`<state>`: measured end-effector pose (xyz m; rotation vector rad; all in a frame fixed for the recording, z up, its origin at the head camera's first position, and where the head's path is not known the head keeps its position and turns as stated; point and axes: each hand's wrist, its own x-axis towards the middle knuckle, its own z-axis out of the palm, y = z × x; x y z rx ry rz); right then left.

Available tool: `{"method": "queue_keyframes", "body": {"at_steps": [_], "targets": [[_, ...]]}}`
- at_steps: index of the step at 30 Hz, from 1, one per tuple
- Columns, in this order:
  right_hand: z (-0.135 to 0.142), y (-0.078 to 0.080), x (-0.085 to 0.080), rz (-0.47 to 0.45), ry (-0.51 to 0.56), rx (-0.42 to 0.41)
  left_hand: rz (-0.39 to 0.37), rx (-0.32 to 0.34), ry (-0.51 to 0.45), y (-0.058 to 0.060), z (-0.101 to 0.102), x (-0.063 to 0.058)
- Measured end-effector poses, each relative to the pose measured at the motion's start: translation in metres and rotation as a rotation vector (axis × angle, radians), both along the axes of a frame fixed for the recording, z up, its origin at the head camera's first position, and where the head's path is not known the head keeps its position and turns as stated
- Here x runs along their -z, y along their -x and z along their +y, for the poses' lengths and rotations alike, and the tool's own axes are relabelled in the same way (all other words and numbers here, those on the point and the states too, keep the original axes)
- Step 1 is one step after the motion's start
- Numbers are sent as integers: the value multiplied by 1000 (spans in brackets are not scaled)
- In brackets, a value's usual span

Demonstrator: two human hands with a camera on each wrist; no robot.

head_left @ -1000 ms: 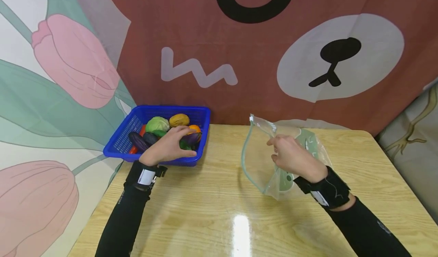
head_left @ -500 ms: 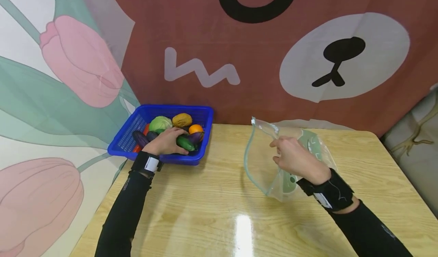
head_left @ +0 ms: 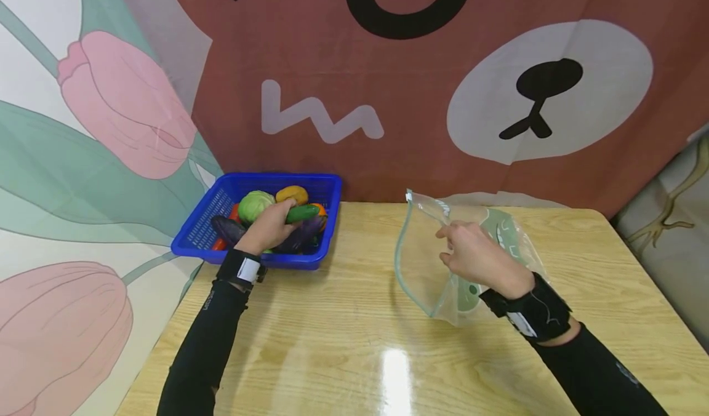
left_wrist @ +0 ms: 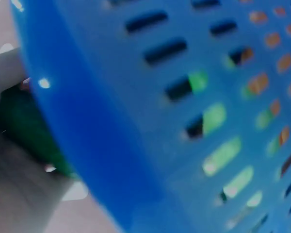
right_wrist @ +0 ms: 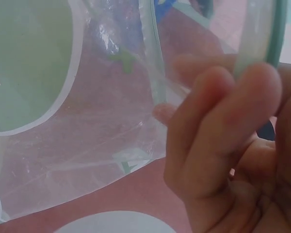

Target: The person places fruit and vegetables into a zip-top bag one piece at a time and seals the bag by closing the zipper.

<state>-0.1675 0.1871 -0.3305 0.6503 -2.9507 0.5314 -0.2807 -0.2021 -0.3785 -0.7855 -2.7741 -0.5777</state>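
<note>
In the head view my left hand (head_left: 268, 226) grips a dark green cucumber (head_left: 303, 213) just above the contents of the blue basket (head_left: 185, 244). The left wrist view shows the cucumber (left_wrist: 29, 128) in the hand, partly hidden by the basket's slotted wall (left_wrist: 116, 121). My right hand (head_left: 484, 257) pinches the upper edge of a clear zip bag (head_left: 423, 253) with a pale green print, holding its mouth spread toward the basket. In the right wrist view, curled fingers (right_wrist: 203, 131) hold the bag's green zip strip (right_wrist: 276, 34).
Inside the basket lie a cabbage (head_left: 256, 207), a yellow oval fruit or vegetable (head_left: 292, 194), eggplants (head_left: 303, 234), an orange item (head_left: 319, 209) and red pieces (head_left: 219, 244). The wooden table (head_left: 332, 330) meets a printed cloth (head_left: 332, 157) at its back edge.
My left hand has closed round the cucumber and lifted it off the eggplants, slightly up and away. The right hand and the bag have barely moved.
</note>
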Motion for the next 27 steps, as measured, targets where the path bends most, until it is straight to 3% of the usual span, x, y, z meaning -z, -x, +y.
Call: {"method": "queue_keyframes", "body": {"at_steps": [8,12,16,21,27], "targets": [[1,-1,0,9,1,3,168,-22,-221,-10,13,-7],[3,-1,0,10,14,0,259,4,-390,-20,29,-17],[4,0,-2,15,33,-6,324,65,-549,-33,53,-30],[3,0,-2,36,43,-13,414,151,-606,-49,84,-42],[2,-2,-1,49,54,-5,411,279,-767,-70,118,-45]]}}
